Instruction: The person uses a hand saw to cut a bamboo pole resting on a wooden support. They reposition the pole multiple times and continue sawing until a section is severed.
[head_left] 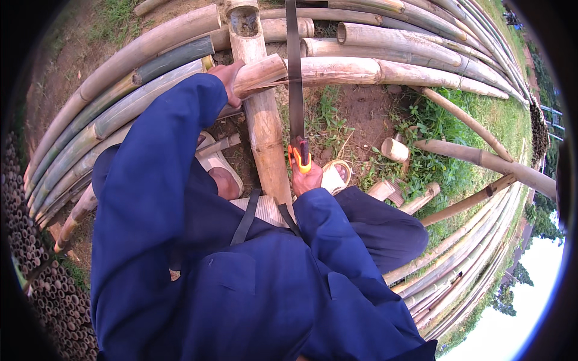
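Note:
My right hand (308,179) is closed around the orange and black handle of a handsaw (295,90). The saw's long dark blade points away from me and crosses a pale bamboo pole (343,70) near its left end. My left hand (229,80) grips the short end piece (260,75) of that pole, just left of the blade; its fingers are partly hidden behind the bamboo. Beneath the pole, a thick upright-lying bamboo post (265,138) runs between my feet, with an open hollow at its far end. Whether the end piece is fully cut through, I cannot tell.
Long bamboo poles (102,129) lie stacked at the left, with more poles (415,51) at the far right. Short offcuts (394,150) sit on the ground by my right foot. A bamboo prop frame (481,157) stands right. Many cut ends (51,301) are piled lower left.

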A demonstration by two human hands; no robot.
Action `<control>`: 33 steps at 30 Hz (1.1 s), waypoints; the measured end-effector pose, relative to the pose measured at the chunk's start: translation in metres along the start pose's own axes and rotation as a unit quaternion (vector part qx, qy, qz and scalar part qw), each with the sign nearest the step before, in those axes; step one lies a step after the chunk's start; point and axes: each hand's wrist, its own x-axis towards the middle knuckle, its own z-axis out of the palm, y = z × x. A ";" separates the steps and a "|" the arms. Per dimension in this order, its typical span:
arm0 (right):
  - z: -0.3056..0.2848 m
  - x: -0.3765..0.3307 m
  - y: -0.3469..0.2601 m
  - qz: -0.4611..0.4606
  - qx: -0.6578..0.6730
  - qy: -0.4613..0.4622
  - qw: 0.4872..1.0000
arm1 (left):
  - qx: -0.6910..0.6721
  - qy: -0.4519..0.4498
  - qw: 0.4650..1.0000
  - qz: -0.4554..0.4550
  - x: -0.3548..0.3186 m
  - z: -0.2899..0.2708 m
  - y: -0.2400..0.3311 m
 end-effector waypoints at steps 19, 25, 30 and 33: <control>-0.010 -0.012 -0.033 0.112 -0.005 -0.050 0.992 | -0.026 -0.015 0.999 -0.013 0.000 0.000 -0.005; -0.009 -0.019 -0.026 0.131 -0.057 -0.040 0.989 | -0.013 -0.003 1.000 0.007 0.007 0.009 -0.021; -0.016 -0.031 -0.024 0.126 0.006 -0.036 0.991 | -0.012 -0.008 1.000 0.002 0.010 0.004 -0.019; -0.017 -0.039 -0.053 0.171 0.101 -0.033 0.979 | -0.015 -0.006 1.000 -0.013 0.003 0.004 -0.011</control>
